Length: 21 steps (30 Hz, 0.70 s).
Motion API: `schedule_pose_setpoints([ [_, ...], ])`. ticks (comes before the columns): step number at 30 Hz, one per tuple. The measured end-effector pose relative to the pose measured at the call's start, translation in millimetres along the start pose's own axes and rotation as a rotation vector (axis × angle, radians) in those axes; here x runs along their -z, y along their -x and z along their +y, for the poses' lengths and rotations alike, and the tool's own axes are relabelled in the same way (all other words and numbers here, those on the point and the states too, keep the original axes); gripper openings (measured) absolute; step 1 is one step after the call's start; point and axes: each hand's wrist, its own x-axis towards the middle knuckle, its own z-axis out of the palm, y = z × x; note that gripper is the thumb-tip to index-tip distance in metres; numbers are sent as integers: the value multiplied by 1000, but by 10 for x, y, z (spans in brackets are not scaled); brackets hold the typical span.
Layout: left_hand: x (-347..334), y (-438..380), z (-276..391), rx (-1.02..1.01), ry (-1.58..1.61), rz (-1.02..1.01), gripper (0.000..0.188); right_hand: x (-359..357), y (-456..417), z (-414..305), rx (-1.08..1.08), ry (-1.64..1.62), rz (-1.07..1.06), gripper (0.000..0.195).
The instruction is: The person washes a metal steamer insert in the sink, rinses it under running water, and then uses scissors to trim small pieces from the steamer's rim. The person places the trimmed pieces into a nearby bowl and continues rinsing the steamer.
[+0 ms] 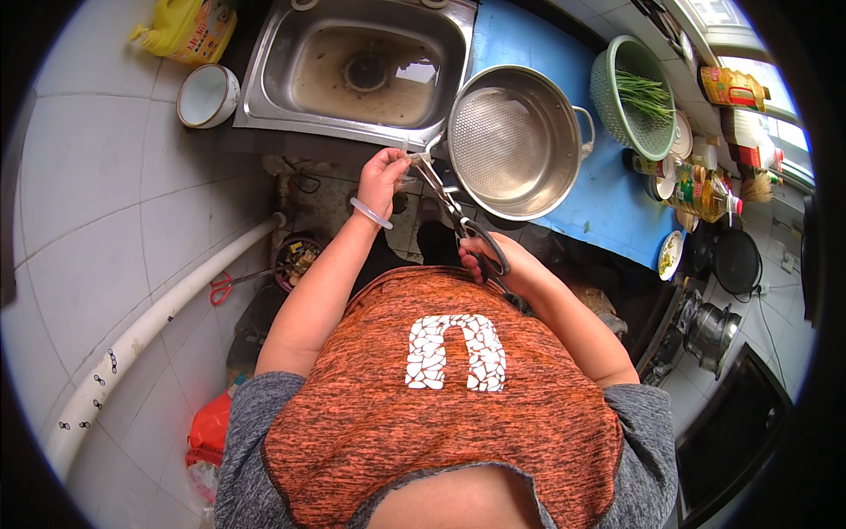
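Note:
My left hand [379, 180], with a pale bangle at the wrist, pinches a small translucent greyish item [419, 159] between thumb and fingertips. What the item is cannot be made out. My right hand [514, 264] grips the black handles of metal scissors [451, 205]. Their blades point up and left, and the tips meet the item beside my left fingertips. Just right of the blades stands a wide stainless steel pot [505, 142] with a textured bottom; nothing solid shows in it. Beyond my left hand is a steel sink [281, 73] holding murky water [330, 66].
A white bowl [206, 96] and a yellow jug [192, 33] stand left of the sink. On the blue counter covering [529, 40], a green colander [603, 99] holds green stalks [640, 94], near several bottles [704, 195]. A waste bin [283, 268] and a white pipe [192, 311] are low left.

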Motion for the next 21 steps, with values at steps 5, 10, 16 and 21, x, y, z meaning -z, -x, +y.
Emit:
schedule_pose_setpoints([
  [5, -30, 11, 9, -83, -74, -8, 2, 10, -126, 52, 42, -26, 18, 28],
  [10, -16, 42, 3, -179, -260, -94, 1, -11, -330, 38, 128, 9, -1, 30],
  [16, -38, 32, -43, -456, -600, -13, 5, -141, -560, -111, 138, -34, 43, 30],
  [21, -60, -3, -10, -551, -780, 49, 6, -179, -272, 15, 113, -174, 55, 27],
])
